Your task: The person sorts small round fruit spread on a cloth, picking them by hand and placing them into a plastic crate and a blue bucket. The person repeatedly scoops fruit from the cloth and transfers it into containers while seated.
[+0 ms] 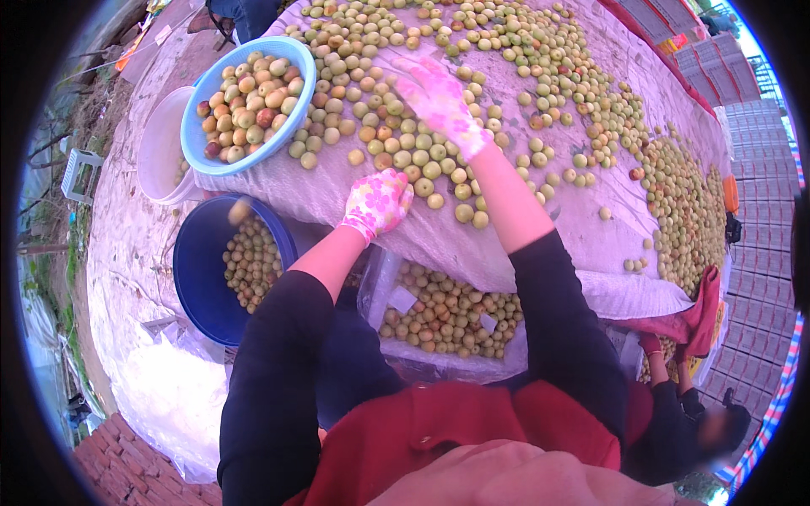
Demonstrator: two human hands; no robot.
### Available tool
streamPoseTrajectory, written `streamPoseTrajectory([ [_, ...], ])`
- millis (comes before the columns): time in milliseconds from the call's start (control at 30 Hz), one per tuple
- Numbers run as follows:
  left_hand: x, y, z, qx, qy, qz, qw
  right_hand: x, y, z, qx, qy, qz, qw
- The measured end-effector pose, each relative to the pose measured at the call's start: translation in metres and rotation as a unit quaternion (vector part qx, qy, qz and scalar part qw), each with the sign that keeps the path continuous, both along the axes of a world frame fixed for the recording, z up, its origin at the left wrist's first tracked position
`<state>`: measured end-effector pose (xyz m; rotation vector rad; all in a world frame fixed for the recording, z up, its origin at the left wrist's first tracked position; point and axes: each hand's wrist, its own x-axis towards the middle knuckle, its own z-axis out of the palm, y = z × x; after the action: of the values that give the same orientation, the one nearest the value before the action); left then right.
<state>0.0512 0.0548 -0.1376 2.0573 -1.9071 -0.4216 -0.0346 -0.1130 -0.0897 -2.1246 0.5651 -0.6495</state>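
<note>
Left hand (377,202) is curled closed, contents unseen, and right hand (439,103) spreads open over loose fruit (431,169), which a hard sweep could roll off the edge of the cloth (451,242).

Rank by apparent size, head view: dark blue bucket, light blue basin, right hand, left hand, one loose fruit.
Largest to smallest:
1. Dark blue bucket and light blue basin: too alike to rank
2. Right hand, fingers spread
3. Left hand, curled
4. Loose fruit

The right hand (443,103) is over scattered fruit (420,158).
</note>
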Motion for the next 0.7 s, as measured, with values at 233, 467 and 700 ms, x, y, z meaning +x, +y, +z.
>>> streamPoseTrajectory([
  [233, 0.0, -0.001, 0.0, -0.014, 0.0, -0.001, 1.0, -0.054, 0.027, -0.046, -0.271, 0.193, -0.093, 0.938],
  [467, -0.001, -0.001, -0.003, -0.011, -0.024, -0.007, 1.0, -0.178, 0.088, -0.031, -0.222, 0.271, -0.032, 0.936],
  [700, 0.004, 0.003, -0.001, -0.084, 0.062, -0.009, 0.994, -0.219, 0.058, 0.0, 0.083, 0.315, -0.095, 0.941],
])
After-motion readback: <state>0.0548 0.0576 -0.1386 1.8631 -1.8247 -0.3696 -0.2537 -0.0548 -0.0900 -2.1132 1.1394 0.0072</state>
